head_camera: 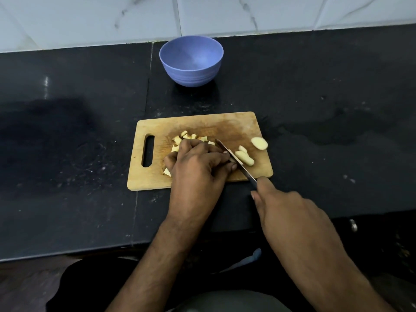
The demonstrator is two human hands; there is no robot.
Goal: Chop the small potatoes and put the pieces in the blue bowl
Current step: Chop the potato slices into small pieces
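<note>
A wooden cutting board (202,122) lies on the black counter. Small chopped potato pieces (184,137) are piled on it behind my left hand (198,167), whose curled fingers press down on a potato piece that is mostly hidden beneath them. My right hand (288,212) grips the handle of a knife (234,159); its blade lies across the board right beside my left fingertips. To the right of the blade lie longer potato slices (245,157) and a potato half (259,143) near the board's right edge. The blue bowl (191,60) stands behind the board, with nothing seen inside.
The black stone counter (67,131) runs left and right, with a wet-looking patch to the right of the board. A white tiled wall (90,19) rises just behind the bowl. The counter's front edge is close to my body.
</note>
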